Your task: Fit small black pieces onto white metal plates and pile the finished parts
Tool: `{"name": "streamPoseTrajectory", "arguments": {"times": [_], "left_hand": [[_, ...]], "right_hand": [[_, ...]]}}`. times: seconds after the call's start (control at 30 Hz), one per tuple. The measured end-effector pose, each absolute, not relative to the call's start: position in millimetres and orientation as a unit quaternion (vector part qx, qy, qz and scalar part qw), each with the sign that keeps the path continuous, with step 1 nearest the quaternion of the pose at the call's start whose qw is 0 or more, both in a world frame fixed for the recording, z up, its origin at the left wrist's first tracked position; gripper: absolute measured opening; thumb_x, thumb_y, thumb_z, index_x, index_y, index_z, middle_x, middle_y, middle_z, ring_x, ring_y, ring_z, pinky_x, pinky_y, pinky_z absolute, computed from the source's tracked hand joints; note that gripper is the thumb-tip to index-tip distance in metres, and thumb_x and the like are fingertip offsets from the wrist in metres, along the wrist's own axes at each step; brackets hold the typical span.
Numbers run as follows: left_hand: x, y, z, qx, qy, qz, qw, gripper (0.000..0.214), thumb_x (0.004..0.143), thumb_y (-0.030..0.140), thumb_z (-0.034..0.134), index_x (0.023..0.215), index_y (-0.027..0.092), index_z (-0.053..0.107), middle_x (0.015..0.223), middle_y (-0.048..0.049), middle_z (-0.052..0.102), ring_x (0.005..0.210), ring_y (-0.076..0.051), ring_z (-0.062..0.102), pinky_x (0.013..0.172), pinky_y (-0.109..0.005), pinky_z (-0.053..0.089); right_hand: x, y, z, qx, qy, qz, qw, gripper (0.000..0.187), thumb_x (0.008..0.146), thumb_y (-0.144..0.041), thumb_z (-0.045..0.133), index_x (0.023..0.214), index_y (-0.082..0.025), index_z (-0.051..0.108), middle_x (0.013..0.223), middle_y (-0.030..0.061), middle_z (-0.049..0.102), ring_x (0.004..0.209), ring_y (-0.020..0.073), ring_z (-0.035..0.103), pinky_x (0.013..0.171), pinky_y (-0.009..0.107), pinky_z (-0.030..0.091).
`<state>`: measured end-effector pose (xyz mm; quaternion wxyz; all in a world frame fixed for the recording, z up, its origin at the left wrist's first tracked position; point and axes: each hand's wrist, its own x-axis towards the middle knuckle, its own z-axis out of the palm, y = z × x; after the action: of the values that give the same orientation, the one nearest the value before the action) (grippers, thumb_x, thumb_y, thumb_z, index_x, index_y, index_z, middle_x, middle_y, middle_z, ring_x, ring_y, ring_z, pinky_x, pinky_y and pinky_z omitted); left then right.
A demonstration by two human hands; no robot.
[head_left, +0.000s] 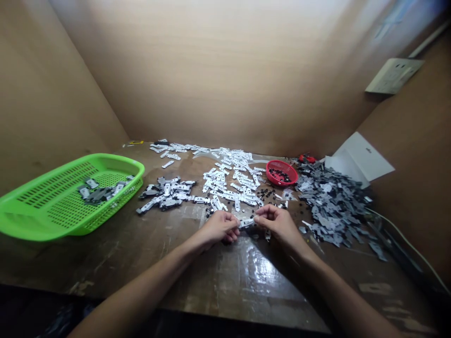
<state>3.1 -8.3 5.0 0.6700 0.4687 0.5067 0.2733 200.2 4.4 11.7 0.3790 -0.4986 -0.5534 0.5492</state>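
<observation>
Between my two hands, just above the table, is a small white toy car body with dark parts along it. My left hand is closed on its left end, thumb against the curled fingers. At the right end, my right hand pinches it with thumb and forefinger; whether a small part is also in that pinch is hidden. Many loose white car bodies lie just beyond my hands, with small black wheel-like pieces scattered near them.
A green basket at left holds several grey-and-white cars. Beside it is a pile of similar cars. A red basket contains small black pieces. Grey flat parts are heaped at right, near a white card and a cable.
</observation>
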Motion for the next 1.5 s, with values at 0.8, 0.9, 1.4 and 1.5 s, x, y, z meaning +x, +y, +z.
{"name": "streamPoseTrajectory", "arguments": {"times": [0.8,0.9,1.4,1.5], "left_hand": [[0,-9,6,0.498,0.451,0.342,0.657,0.029,0.074,0.041,0.057,0.074,0.012,0.054,0.061,-0.0025,0.060,0.050,-0.009,0.057,0.049,-0.019,0.045],[1,-9,1,0.509,0.453,0.342,0.648,0.027,0.076,0.040,0.055,0.074,0.013,0.053,0.062,-0.0021,0.060,0.050,-0.009,0.057,0.049,-0.019,0.045],[-41,23,29,0.109,0.387,0.661,0.633,0.001,0.076,0.013,0.053,0.076,0.014,0.052,0.059,0.0042,0.051,0.048,-0.002,0.049,0.045,-0.009,0.042],[-55,29,35,0.036,0.366,0.682,0.632,0.011,0.079,0.016,0.044,0.079,0.011,0.054,0.061,0.0004,0.053,0.049,-0.004,0.050,0.043,-0.012,0.044]], "right_hand": [[202,3,7,-0.468,-0.502,0.658,0.310,0.033,0.074,-0.045,0.059,0.067,-0.015,0.049,0.048,-0.0077,0.033,0.039,0.0033,0.023,0.037,0.018,0.015],[196,-1,2,-0.487,-0.561,0.560,0.367,0.029,0.078,-0.041,0.055,0.067,-0.016,0.048,0.053,-0.0060,0.037,0.044,0.0052,0.029,0.041,0.019,0.022],[289,63,14,-0.649,-0.683,-0.013,0.335,0.029,0.083,-0.012,0.040,0.101,-0.018,0.062,0.101,0.0082,0.059,0.098,0.0203,0.048,0.088,0.033,0.033],[321,76,8,-0.720,-0.668,-0.046,0.182,0.043,0.076,-0.003,0.041,0.111,-0.021,0.058,0.113,0.0072,0.054,0.104,0.0220,0.042,0.088,0.033,0.030]]}}
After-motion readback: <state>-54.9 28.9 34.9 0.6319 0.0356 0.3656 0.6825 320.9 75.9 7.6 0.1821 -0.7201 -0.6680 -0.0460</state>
